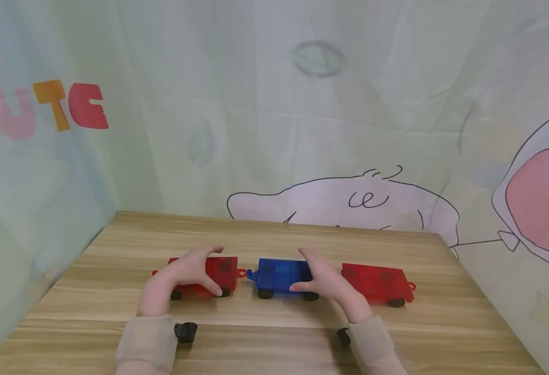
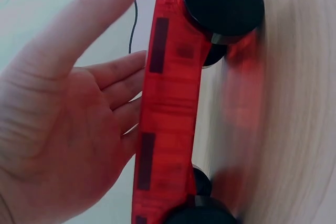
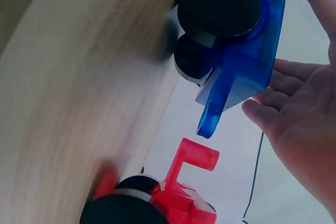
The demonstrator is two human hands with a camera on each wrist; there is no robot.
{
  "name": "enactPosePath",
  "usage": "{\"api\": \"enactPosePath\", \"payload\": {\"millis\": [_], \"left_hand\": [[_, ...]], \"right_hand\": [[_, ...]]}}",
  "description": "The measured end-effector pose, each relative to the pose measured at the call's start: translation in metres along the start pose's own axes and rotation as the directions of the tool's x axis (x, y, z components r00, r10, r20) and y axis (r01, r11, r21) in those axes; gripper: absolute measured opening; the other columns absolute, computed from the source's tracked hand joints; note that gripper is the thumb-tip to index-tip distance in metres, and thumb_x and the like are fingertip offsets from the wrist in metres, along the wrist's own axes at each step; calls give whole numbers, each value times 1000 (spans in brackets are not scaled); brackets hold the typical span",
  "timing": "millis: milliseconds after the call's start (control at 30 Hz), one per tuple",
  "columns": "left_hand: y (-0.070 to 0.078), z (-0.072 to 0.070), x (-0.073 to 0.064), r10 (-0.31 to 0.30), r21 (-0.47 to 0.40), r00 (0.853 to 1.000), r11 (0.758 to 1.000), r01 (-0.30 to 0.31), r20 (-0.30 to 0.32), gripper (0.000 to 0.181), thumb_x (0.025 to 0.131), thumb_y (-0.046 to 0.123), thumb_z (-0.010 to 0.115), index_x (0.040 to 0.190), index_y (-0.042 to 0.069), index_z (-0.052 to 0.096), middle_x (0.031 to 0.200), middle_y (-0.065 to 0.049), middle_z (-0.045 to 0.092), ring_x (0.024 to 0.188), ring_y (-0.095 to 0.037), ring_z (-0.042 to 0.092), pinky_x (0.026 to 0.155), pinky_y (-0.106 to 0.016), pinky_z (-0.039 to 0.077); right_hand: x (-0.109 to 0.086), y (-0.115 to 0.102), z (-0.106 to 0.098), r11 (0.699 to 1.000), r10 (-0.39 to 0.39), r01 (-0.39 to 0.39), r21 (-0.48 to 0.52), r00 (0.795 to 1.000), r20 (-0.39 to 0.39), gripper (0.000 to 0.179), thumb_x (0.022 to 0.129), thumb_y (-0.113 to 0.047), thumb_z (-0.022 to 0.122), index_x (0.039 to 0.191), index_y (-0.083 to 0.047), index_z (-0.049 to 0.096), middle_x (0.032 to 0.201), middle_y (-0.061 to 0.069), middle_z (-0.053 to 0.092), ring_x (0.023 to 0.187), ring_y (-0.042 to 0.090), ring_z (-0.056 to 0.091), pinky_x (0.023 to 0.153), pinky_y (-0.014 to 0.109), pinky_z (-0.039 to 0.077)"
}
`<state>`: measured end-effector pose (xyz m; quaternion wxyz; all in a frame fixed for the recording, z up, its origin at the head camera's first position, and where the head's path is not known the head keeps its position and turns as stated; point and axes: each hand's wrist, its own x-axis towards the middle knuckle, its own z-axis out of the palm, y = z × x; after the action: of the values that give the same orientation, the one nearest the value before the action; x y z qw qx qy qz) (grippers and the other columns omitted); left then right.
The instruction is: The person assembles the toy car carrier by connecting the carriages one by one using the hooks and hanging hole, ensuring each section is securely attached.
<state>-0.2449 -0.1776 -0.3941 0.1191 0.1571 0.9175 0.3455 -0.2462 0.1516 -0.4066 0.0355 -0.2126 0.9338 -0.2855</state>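
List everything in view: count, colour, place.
Wooden table: 1, light brown, foreground
Left red wagon: 1, red, left on the table
Blue wagon: 1, blue, between the red ones
Right red wagon: 1, red, right on the table
Wheels: several, black, under the wagons
Cloth: pale green, behind the table
Letters: several, red, pink, orange, cloth's left
Cartoon figure: 1, white, cloth's middle
Balloon print: 1, pink and white, far right
Devices: 2, black, at the wrists
Cuffs: 2, beige, at the wrists
Left hand: 1, bare, at the left red wagon
Right hand: 1, bare, at the blue wagon
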Motion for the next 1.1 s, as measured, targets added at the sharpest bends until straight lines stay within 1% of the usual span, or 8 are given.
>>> {"api": "enactPosePath", "payload": {"millis": [200, 400, 500, 633, 733, 867, 967, 1100], "left_hand": [[-3, 1, -1, 0, -1, 1000, 1000, 0, 16, 99, 62, 22, 91, 144, 0, 41, 139, -21, 50, 117, -33, 50, 99, -56, 45], [-5, 2, -1, 11, -5, 999, 1000, -11, 32, 97, 60, 18, 92, 141, -3, 43, 136, -20, 52, 116, -32, 51, 98, -54, 46], [-5, 2, -1, 3, 8, 999, 1000, -3, 35, 96, 60, 16, 91, 141, -3, 44, 134, -20, 53, 115, -33, 50, 97, -53, 46], [-4, 2, 0, -40, 26, 999, 999, 39, 35, 94, 59, 15, 91, 141, 2, 46, 130, -17, 54, 113, -31, 50, 94, -52, 47], [-4, 2, 1, -53, 40, 998, 998, 52, 36, 94, 59, 15, 92, 141, 4, 46, 129, -16, 55, 112, -32, 50, 92, -52, 48], [-5, 2, 1, -49, 37, 998, 998, 48, 33, 93, 59, 13, 92, 140, 5, 47, 128, -17, 55, 112, -32, 50, 91, -51, 49], [-8, 3, 2, -50, 16, 998, 999, 50, 29, 92, 59, 11, 92, 139, 7, 48, 127, -15, 55, 112, -31, 51, 90, -50, 50], [-12, 3, 2, -38, -1, 999, 999, 38, 34, 91, 59, 10, 90, 139, 6, 48, 127, -15, 55, 111, -31, 50, 89, -50, 50]], "right_hand": [[1, 3, 2, 1000, -19, 19, -7, 998, 60, 93, 75, -28, 84, 148, 4, 34, 150, 22, 40, 139, 40, 37, 111, 56, 36], [-1, 3, 2, 1000, 1, -1, -6, 995, 95, 94, 77, -27, 83, 150, 2, 32, 152, 20, 38, 140, 39, 36, 112, 55, 36], [0, 3, 2, 1000, 7, -7, -4, 995, 103, 94, 77, -27, 83, 150, 1, 31, 152, 20, 38, 139, 39, 37, 111, 56, 37], [0, 4, 2, 1000, 16, -15, -8, 994, 112, 94, 78, -28, 83, 150, 1, 31, 151, 20, 39, 138, 38, 38, 110, 56, 37], [0, 4, 2, 1000, 22, -22, -5, 993, 118, 92, 79, -28, 82, 150, 1, 31, 152, 20, 38, 139, 38, 38, 111, 55, 36], [0, 4, 2, 999, 31, -32, 1, 992, 126, 91, 80, -29, 81, 151, 0, 31, 153, 19, 38, 139, 38, 37, 112, 55, 35], [0, 4, 2, 999, 38, -38, -3, 991, 131, 91, 80, -29, 80, 151, 0, 31, 153, 18, 38, 140, 37, 37, 112, 55, 35], [1, 4, 2, 999, 37, -37, -6, 990, 133, 91, 80, -29, 80, 151, 1, 31, 153, 19, 37, 140, 38, 37, 112, 55, 35]]}}
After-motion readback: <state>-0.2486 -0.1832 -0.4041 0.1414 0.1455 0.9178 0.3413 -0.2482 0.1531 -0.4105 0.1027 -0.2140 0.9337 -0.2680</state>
